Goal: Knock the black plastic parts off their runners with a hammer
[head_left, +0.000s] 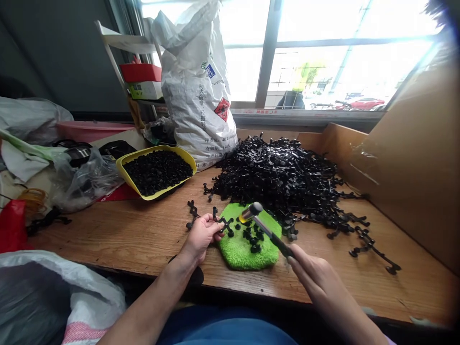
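My left hand (203, 235) pinches a black plastic sprue with small round parts (227, 225) over the left side of a green cloth pad (247, 261). In my right hand (312, 270) is a hammer (268, 230), gripped by its dark handle. The hammer's head, with a yellow face, is held over the pad near the sprue. Several loose black round parts (254, 235) lie in the middle of the pad. Left of the pad, another black sprue piece (193, 210) rests on the wooden table (143, 239), close to my left hand.
Behind the pad rises a big heap of black sprues (276, 172). A yellow tray (154, 195) of small black parts sits left, before a tall white sack (201, 96). Cardboard (413, 158) stands on the right. An open woven bag (93, 287) is at the lower left.
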`<state>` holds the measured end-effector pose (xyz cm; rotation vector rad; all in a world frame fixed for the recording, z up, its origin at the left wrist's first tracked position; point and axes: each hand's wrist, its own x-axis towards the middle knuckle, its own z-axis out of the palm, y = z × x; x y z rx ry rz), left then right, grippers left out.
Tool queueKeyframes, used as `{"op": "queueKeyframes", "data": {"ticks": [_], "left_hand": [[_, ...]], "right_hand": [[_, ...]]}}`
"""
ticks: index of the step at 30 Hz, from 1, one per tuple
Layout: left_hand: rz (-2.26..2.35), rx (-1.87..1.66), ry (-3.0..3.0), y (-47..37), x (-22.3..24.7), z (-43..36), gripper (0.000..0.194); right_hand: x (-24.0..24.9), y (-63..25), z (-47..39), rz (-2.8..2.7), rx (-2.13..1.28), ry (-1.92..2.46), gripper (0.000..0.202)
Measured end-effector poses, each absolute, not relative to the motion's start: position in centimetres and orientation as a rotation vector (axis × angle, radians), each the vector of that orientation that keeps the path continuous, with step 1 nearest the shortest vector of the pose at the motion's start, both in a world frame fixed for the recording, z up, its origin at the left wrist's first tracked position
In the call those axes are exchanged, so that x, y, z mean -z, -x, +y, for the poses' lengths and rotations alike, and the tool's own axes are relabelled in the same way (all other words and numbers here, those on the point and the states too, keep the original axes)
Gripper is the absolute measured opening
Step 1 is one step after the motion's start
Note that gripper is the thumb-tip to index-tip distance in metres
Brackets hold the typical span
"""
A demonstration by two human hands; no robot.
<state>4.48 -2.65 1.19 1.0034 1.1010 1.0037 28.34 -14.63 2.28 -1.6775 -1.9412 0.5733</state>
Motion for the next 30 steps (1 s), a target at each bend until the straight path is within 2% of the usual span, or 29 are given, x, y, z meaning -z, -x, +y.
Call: {"op": "queueKeyframes", "data": {"ticks": [7, 16, 30], "left_hand": [[1.111, -1.011, -1.067, -4.7, -2.5, -1.6, 0.024], [1.068, -0.905, -1.167, -6.2, -2.4, 2.2, 0.022], [1.052, -0.887, -1.204, -6.7, -2.1, 2.3, 0.023]], "right_hand": [[-1.3, -30.3, -15.5, -1.709, -0.707, 1.608, 0.026], [0.1, -31.0, -15.2, -1.692, -0.647, 1.609, 0.025], [-0.4, -30.9, -14.7, -1.753, -0.685, 1.599, 0.027]]}}
